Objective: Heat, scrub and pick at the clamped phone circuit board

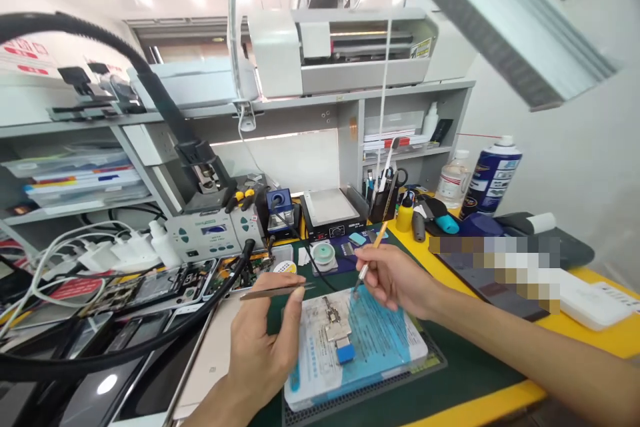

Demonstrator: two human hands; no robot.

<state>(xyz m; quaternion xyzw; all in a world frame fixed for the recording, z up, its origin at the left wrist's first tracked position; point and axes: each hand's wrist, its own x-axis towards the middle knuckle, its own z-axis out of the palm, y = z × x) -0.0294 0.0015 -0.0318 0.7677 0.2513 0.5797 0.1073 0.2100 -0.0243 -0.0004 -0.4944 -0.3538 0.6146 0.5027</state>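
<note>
In my left hand (267,333) is a pair of tweezers (273,291), pinched between thumb and fingers and pointing right. My right hand (393,277) grips a thin brush (364,271) with a yellow handle and silver lower part; its dark tip points down at the blue-and-white box (385,333). On top of that box lies a small phone circuit board (337,328) with silver shields and a blue piece (345,353) at its near end. The board sits between my hands, and neither hand touches it. The box rests on a green mat (465,347).
Phones and a rose-gold tablet (213,367) cover the left side, crossed by a black hose (150,357). Behind are a soldering station (213,237), a heating plate (327,207) and a solder spool (323,253). A spray can (493,177) and bottle (453,180) stand right.
</note>
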